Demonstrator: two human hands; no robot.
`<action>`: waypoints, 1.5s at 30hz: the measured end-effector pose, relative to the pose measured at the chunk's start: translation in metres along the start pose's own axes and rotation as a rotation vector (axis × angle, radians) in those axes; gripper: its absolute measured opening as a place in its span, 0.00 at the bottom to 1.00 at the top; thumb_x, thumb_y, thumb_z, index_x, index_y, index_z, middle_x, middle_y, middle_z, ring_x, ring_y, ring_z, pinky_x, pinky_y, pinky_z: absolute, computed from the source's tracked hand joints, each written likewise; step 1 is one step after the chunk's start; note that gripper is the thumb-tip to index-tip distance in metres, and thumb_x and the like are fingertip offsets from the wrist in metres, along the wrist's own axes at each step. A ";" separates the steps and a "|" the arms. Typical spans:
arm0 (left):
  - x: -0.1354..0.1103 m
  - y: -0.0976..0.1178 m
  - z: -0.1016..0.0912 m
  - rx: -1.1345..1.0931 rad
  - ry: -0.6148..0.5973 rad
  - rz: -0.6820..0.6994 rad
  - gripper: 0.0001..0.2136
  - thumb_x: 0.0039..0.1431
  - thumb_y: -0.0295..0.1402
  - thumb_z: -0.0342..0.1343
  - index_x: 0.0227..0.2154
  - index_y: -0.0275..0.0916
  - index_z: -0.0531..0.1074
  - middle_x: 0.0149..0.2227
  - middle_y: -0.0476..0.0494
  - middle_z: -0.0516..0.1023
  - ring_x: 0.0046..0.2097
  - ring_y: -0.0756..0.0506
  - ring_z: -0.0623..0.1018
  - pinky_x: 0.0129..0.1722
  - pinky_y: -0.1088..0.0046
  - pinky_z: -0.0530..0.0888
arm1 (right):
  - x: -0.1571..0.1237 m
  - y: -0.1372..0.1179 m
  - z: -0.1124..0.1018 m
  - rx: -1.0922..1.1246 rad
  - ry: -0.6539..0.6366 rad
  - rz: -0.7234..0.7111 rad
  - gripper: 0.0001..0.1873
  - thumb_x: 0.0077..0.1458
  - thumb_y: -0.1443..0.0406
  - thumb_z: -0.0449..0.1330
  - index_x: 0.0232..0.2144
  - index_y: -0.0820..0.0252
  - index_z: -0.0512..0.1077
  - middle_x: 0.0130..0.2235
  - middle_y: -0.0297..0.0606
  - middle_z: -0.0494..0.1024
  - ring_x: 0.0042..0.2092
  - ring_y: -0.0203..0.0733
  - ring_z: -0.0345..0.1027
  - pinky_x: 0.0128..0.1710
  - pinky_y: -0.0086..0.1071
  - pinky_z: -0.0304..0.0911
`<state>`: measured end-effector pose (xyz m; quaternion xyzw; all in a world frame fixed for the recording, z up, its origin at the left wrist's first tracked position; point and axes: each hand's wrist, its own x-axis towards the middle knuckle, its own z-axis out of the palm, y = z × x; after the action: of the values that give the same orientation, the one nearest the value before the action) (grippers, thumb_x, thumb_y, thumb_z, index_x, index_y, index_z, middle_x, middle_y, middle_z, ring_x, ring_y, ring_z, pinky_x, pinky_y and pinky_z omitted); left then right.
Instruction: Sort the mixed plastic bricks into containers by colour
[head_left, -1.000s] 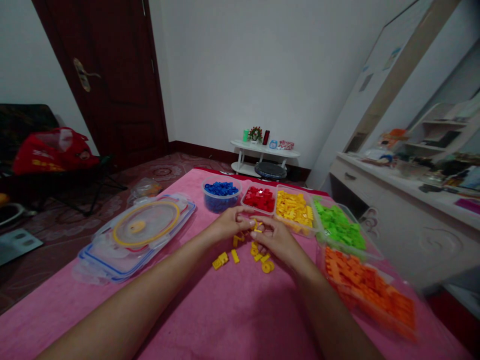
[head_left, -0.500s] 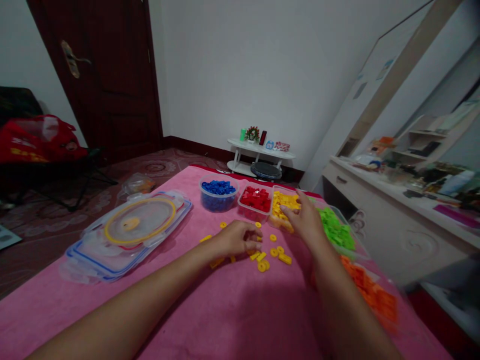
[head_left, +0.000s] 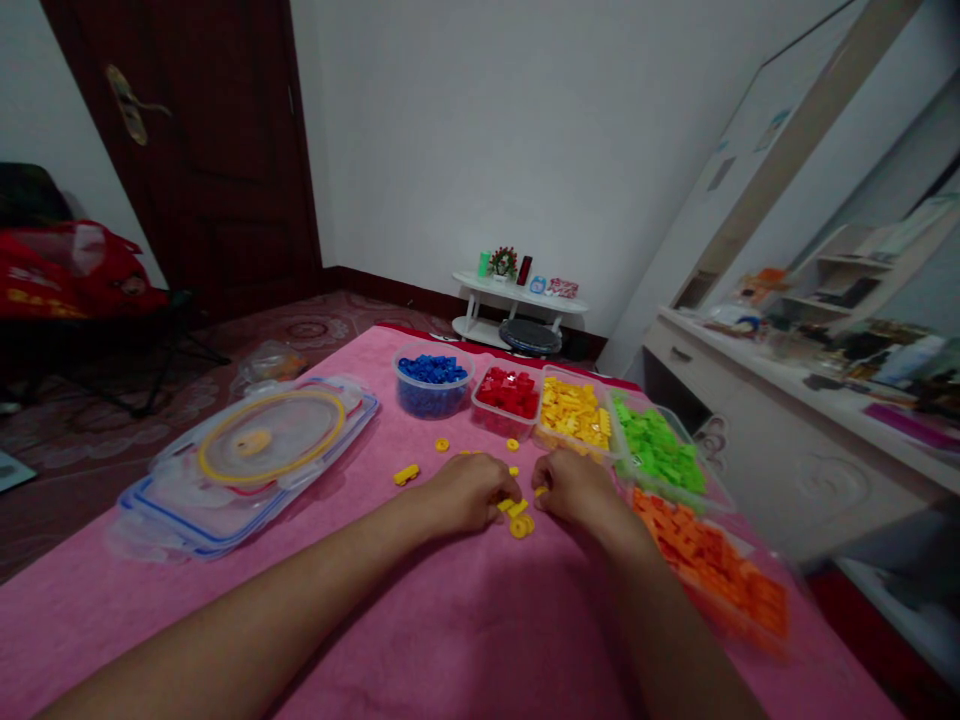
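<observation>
Small yellow toy building pieces (head_left: 520, 525), some round with a hole and some bar-shaped, lie on the pink cloth between my hands. My left hand (head_left: 471, 492) rests low over the cloth, fingers curled and closed at the yellow bars; its fingertips are partly hidden. Just across from it, my right hand (head_left: 576, 487) is closed in a pinch, a bit of a yellow piece (head_left: 540, 491) showing at the fingertips. Behind the right hand stands a clear box of yellow pieces (head_left: 576, 412). A yellow bar (head_left: 406, 475) and a yellow ring (head_left: 442, 445) lie farther left.
Tubs of blue pieces (head_left: 433, 370) and red pieces (head_left: 507, 392) stand at the back. Boxes of green pieces (head_left: 660, 445) and orange pieces (head_left: 712, 565) line the right side. Stacked clear lids (head_left: 274, 440) lie on the left. A dresser (head_left: 750, 390) stands beyond the right edge.
My right hand has come down from the box of yellow pieces to the cloth beside my left hand. The left fingers have curled closer, and several loose yellow pieces are now covered or gone.
</observation>
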<state>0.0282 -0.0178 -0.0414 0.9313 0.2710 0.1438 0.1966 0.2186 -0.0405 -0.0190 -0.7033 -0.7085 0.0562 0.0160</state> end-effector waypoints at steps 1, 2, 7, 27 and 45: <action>0.001 -0.001 -0.001 -0.017 -0.005 -0.006 0.11 0.49 0.31 0.59 0.38 0.45 0.76 0.35 0.49 0.78 0.35 0.48 0.74 0.32 0.76 0.65 | 0.002 0.001 0.000 0.013 0.035 0.014 0.09 0.42 0.69 0.61 0.29 0.55 0.77 0.32 0.36 0.77 0.33 0.39 0.67 0.29 0.30 0.50; 0.001 -0.001 -0.001 -0.031 -0.001 -0.012 0.12 0.50 0.32 0.59 0.39 0.46 0.76 0.36 0.50 0.79 0.35 0.48 0.74 0.32 0.76 0.65 | 0.004 0.003 0.000 0.032 0.085 0.027 0.11 0.44 0.68 0.59 0.33 0.56 0.77 0.34 0.37 0.78 0.35 0.40 0.68 0.30 0.30 0.52; 0.004 -0.006 -0.004 0.040 0.110 -0.092 0.13 0.53 0.32 0.55 0.42 0.45 0.75 0.38 0.47 0.78 0.39 0.46 0.75 0.35 0.74 0.67 | 0.012 0.007 0.014 0.064 0.234 0.068 0.16 0.51 0.70 0.53 0.42 0.59 0.74 0.43 0.45 0.76 0.43 0.44 0.68 0.39 0.31 0.55; 0.008 -0.012 -0.027 -0.249 0.245 -0.119 0.07 0.48 0.25 0.57 0.30 0.35 0.78 0.31 0.45 0.79 0.31 0.50 0.75 0.31 0.78 0.69 | 0.012 -0.029 0.012 1.684 0.321 0.062 0.13 0.43 0.63 0.64 0.33 0.61 0.69 0.26 0.32 0.74 0.26 0.34 0.67 0.24 0.25 0.61; 0.005 -0.007 -0.049 -0.292 0.504 -0.047 0.08 0.55 0.30 0.54 0.32 0.36 0.78 0.33 0.46 0.80 0.35 0.49 0.76 0.38 0.75 0.70 | 0.011 -0.021 -0.001 2.247 -0.108 0.160 0.15 0.61 0.61 0.43 0.28 0.60 0.64 0.24 0.33 0.66 0.16 0.27 0.45 0.11 0.18 0.43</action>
<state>0.0107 0.0051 -0.0003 0.8215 0.3093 0.4036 0.2580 0.1977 -0.0293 -0.0163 -0.3301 -0.2085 0.6934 0.6056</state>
